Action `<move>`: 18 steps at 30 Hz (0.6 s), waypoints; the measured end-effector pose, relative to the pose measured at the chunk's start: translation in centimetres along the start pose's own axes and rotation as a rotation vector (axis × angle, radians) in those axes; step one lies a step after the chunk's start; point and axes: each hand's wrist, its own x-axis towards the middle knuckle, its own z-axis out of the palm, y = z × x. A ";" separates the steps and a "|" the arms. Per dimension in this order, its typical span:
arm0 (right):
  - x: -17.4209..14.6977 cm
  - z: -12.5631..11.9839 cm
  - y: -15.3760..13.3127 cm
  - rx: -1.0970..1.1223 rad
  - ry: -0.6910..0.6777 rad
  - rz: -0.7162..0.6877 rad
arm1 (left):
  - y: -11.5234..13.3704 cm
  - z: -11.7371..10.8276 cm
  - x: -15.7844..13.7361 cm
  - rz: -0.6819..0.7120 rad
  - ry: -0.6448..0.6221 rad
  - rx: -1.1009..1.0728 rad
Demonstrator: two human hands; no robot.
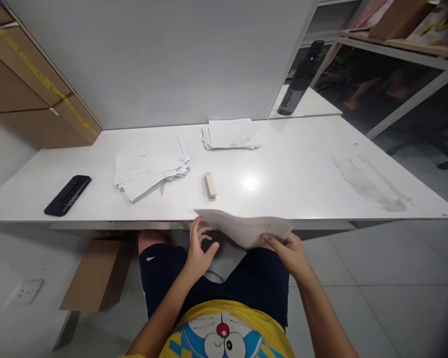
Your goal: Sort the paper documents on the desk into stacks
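Observation:
A sheet of paper [242, 226], possibly more than one, is held over the table's front edge, bent along its length. My right hand [289, 251] pinches its right end, thumb on top. At the sheet's left end, my left hand [201, 246] has its fingers apart, with a fingertip at or very near the paper's corner. A cream stapler [210, 186] lies on the table just beyond the sheet. Left of it is a loose, fanned pile of papers [145, 169]. Behind the stapler sits a neater stack of papers [231, 134].
A black device [67, 195] lies on the white table [302, 179] at left. Cardboard boxes [41, 94] stand at the back left, and a dark bottle [300, 82] at the back right. A grey panel [186, 59] rises behind the table. Grey smears mark its right side.

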 end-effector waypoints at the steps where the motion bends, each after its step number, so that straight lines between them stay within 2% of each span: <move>1: 0.3 -0.1 -0.7 -0.034 -0.007 -0.088 | 0.9 0.2 0.7 -0.010 0.029 -0.003; 4: 1.5 -0.2 -3.5 -0.056 0.007 -0.325 | 4.1 0.0 3.1 0.014 0.168 0.083; 6: 2.2 0.2 -5.0 -0.030 0.078 -0.408 | 5.6 -0.7 4.7 0.045 0.287 0.227; 8: 2.8 1.1 -5.4 0.007 0.167 -0.395 | 6.2 -1.5 6.1 0.087 0.390 0.365; 10: 3.3 2.5 -4.5 0.054 0.216 -0.319 | 5.6 -2.2 7.1 0.136 0.444 0.436; 15: 4.4 5.0 -1.0 0.182 0.199 -0.221 | 3.0 -2.3 8.2 0.113 0.295 0.353; 18: 4.5 4.9 0.0 0.133 0.158 -0.179 | 3.9 -1.9 7.8 0.024 0.200 0.254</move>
